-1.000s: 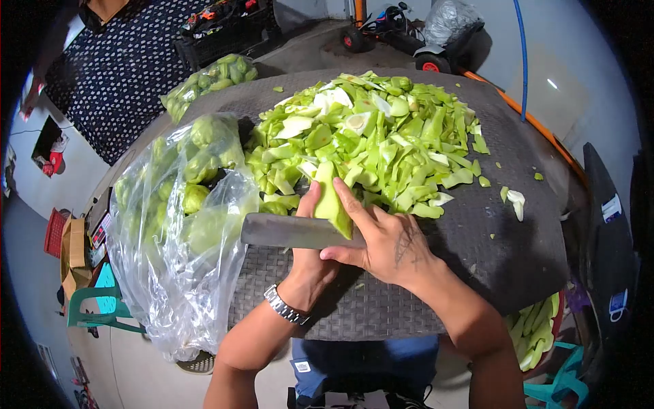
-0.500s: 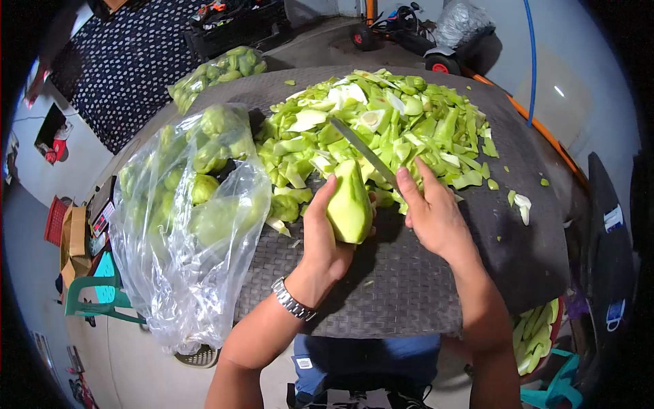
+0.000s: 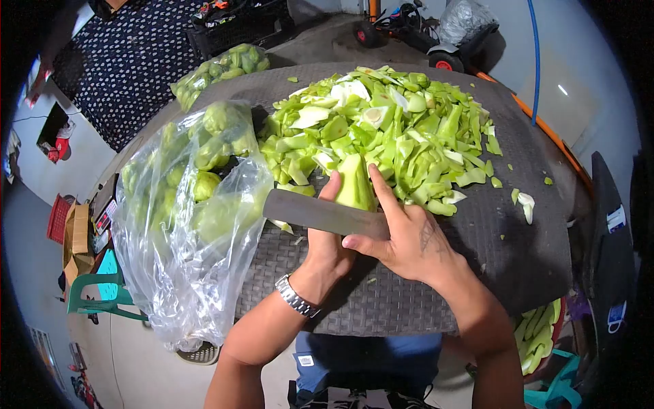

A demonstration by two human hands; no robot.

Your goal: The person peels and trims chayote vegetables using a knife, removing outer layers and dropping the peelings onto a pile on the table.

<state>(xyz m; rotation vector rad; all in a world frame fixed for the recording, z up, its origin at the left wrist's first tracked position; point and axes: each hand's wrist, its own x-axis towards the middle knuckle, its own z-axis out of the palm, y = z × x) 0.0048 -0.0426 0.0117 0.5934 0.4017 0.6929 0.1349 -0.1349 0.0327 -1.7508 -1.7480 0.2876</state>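
Observation:
A pale green chayote (image 3: 354, 183) is gripped by my left hand (image 3: 325, 249), which has a metal watch on its wrist. In my right hand (image 3: 415, 242) is a wide-bladed knife (image 3: 320, 213), its blade lying across the near end of the chayote and pointing left. My right index finger reaches forward along the chayote's right side. Just beyond both hands spreads a large heap of green peelings and cut pieces (image 3: 409, 136). To the left, a clear plastic bag (image 3: 197, 238) holds several whole chayotes. The knife handle is hidden in my right palm.
The dark woven tabletop (image 3: 409, 307) carries a few loose scraps at the right. A second filled bag (image 3: 221, 71) lies at its far left edge. Green slices (image 3: 538, 334) fill a container below the right edge, near a teal chair (image 3: 562, 382).
Since half a second ago, the knife has swung from pointing away over the heap to lying across the chayote. My right hand has come in beside my left, and the chayote has tilted.

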